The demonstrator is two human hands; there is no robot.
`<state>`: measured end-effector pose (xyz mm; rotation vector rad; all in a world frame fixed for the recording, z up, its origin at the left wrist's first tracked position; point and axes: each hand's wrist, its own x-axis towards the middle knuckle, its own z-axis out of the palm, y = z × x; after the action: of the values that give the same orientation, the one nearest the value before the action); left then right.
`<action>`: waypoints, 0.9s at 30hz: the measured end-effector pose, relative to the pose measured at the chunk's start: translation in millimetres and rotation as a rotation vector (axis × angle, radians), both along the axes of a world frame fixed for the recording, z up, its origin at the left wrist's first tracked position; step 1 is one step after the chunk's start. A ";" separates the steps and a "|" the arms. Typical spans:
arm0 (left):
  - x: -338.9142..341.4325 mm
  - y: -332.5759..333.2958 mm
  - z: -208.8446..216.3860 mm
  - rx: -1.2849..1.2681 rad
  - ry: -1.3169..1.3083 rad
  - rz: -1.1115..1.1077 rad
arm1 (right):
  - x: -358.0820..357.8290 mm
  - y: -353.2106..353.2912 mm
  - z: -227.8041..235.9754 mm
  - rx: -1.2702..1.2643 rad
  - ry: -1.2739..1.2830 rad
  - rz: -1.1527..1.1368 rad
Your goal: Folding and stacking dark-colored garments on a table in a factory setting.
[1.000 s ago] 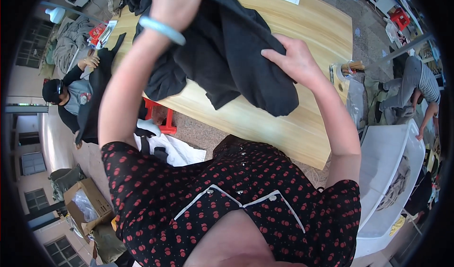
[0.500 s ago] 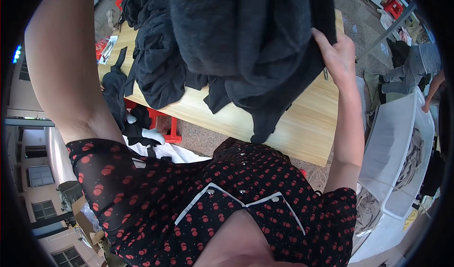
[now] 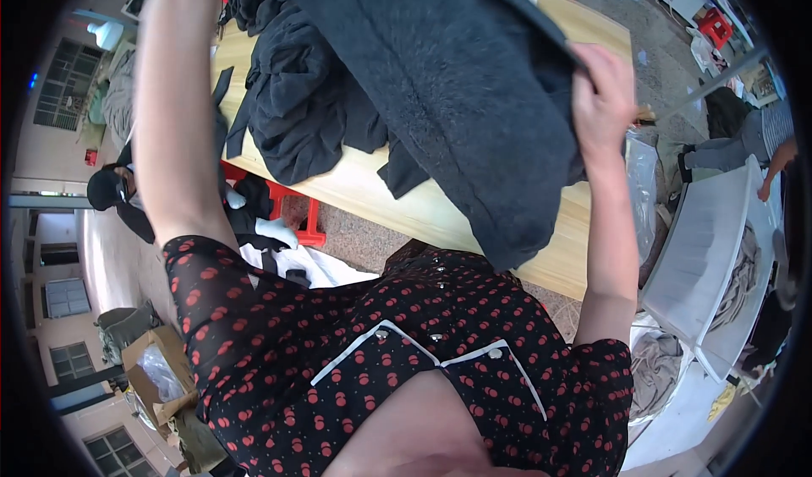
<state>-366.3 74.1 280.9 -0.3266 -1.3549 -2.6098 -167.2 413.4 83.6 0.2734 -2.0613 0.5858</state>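
In the head view, spreading the dark cloth (image 3: 457,96) well calls for a firm edge grip, even tension and clearance from the dark heap (image 3: 296,96), well left of the right fingers. The right hand (image 3: 602,105) is clamped on the cloth's edge; the cloth spreads leftward and below its fingers, over the table (image 3: 431,215). The left hand is out of frame, its fingers' state untellable.

Got the dark cloth (image 3: 448,96) gripped by its edge in the right hand (image 3: 603,96), spread over a wood-look table (image 3: 554,276). Left forearm (image 3: 176,96) raised past the top edge. Can also see a crumpled dark pile (image 3: 296,96) on the table, a red stool (image 3: 311,215) below, a black-capped person (image 3: 114,194) off left, plus a whitish bin (image 3: 702,232) of greyish fabric (image 3: 738,284) over right.
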 end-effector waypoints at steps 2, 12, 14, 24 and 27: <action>-3.8 -5.9 -73.3 0.002 -0.190 0.079 | -30.6 -7.1 -41.4 0.044 -0.155 -0.007; -16.6 -68.9 -265.7 -0.026 -0.877 0.383 | 40.9 -109.7 -196.7 0.067 -1.012 0.278; -30.8 -104.8 -280.8 -0.085 -0.844 0.304 | 52.8 -114.4 -223.5 0.099 -1.079 0.237; 24.5 -21.9 -311.8 -0.900 -0.445 -0.106 | 63.3 -93.9 -278.2 0.117 -1.192 -0.078; 27.7 42.0 -358.0 -1.346 0.433 -0.072 | 53.7 -82.0 -277.0 -0.078 -1.238 -0.069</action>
<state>-338.6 116.1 -77.0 -0.9957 -2.6213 -1.1082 -113.5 331.4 -193.4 -0.3080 -3.1840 0.9187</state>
